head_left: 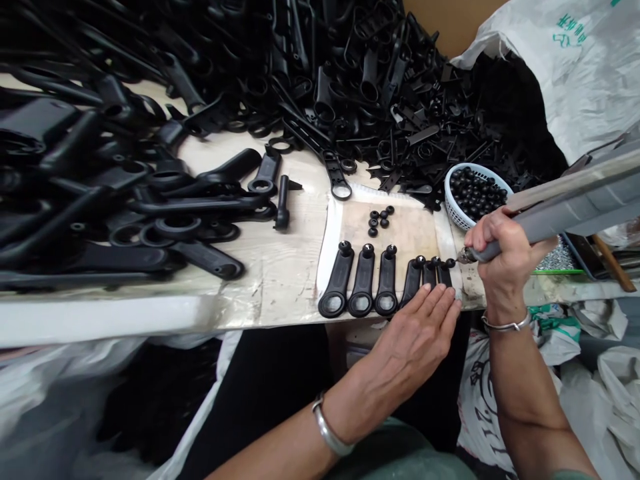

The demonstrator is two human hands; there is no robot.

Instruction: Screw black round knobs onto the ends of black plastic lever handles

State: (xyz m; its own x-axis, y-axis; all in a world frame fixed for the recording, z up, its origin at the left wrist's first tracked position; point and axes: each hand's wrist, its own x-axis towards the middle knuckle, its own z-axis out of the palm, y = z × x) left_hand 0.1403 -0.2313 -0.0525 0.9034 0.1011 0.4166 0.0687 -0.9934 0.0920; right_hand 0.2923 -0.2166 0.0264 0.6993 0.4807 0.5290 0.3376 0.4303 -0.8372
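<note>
Several black plastic crank handles stand side by side along the table's front edge, each with a round open ring at the near end and a small knob at the far end. My left hand lies flat over the right-hand handles, fingers stretched out and partly hiding them. My right hand is wrapped round a grey power screwdriver, held slanting. Its tip meets the small black knob of the rightmost handle. Several loose black knobs lie behind the row.
A light blue basket of black knobs stands behind the screwdriver. Black plastic parts are heaped across the back and left. At right are a green-edged tray of small metal pieces and a white sack.
</note>
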